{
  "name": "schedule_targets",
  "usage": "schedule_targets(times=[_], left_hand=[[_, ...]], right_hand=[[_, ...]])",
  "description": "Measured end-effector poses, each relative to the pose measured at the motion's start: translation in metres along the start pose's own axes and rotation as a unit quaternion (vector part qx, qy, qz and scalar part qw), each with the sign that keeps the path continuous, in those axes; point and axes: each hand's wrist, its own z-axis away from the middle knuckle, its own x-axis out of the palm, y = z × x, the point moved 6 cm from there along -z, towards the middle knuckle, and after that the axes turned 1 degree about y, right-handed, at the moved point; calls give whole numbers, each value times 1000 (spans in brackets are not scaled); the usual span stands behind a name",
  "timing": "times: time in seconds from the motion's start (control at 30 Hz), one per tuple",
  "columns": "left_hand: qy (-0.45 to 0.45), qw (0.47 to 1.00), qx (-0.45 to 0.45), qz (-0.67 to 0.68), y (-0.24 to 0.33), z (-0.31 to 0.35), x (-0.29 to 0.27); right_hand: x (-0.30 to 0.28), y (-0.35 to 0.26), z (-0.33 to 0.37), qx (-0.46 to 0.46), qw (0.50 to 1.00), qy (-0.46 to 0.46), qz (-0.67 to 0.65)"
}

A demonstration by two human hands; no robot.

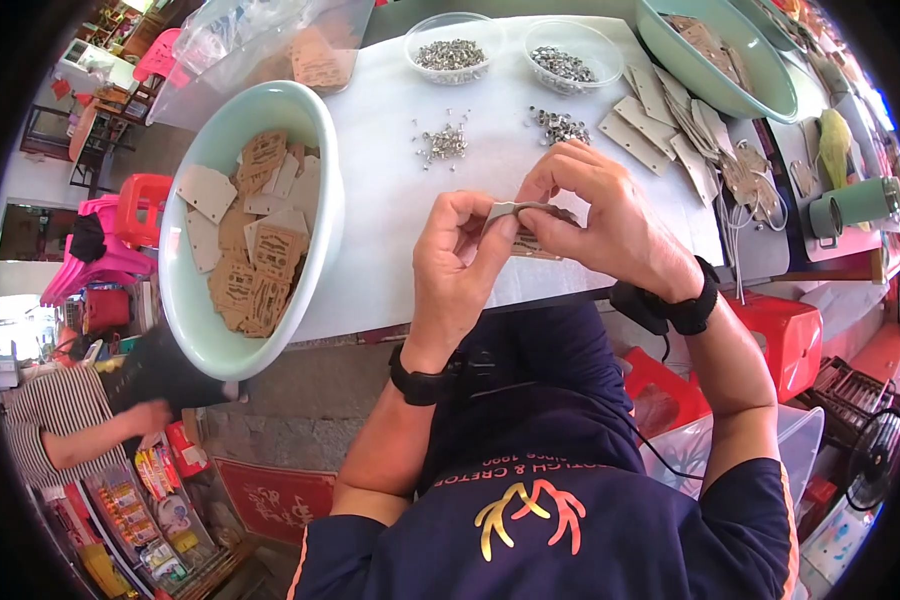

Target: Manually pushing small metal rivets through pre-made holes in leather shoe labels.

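Over the near edge of the white tabletop, my left hand (450,265) pinches a thin grey-brown card piece (505,210), seen nearly edge-on. My right hand (620,215) grips the same piece from the other side, thumb below and fingers curled over it. A printed brown card (538,247) lies on the table below, partly covered by my right hand. Beyond my hands are two loose piles of small metal fittings, a light silver one (443,145) and a darker one (560,127).
Left stands a pale green basin (328,130) of brown and grey cards. Two clear tubs (406,48) of metal fittings sit at the back. Grey cards (635,135) lie right, below another green basin (705,88). A person in a striped top (65,410) is at lower left.
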Motion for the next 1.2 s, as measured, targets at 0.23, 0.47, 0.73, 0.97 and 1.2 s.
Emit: schedule_targets(times=[0.23, 0.47, 0.73, 0.97, 1.2], left_hand=[[3, 1000, -4, 5, 0, 1, -1], [-11, 1000, 0, 9, 0, 0, -2], [3, 1000, -26, 11, 1, 0, -3], [42, 999, -14, 16, -1, -1, -8], [51, 994, -20, 96, -7, -4, -12]], right_hand=[[8, 14, 5, 133, 983, -28, -121], [14, 20, 7, 206, 960, -45, -183], [-9, 16, 19, 113, 982, -13, -152], [-99, 49, 84, 221, 885, 347, -217], [-142, 50, 128, 261, 819, 495, -125]])
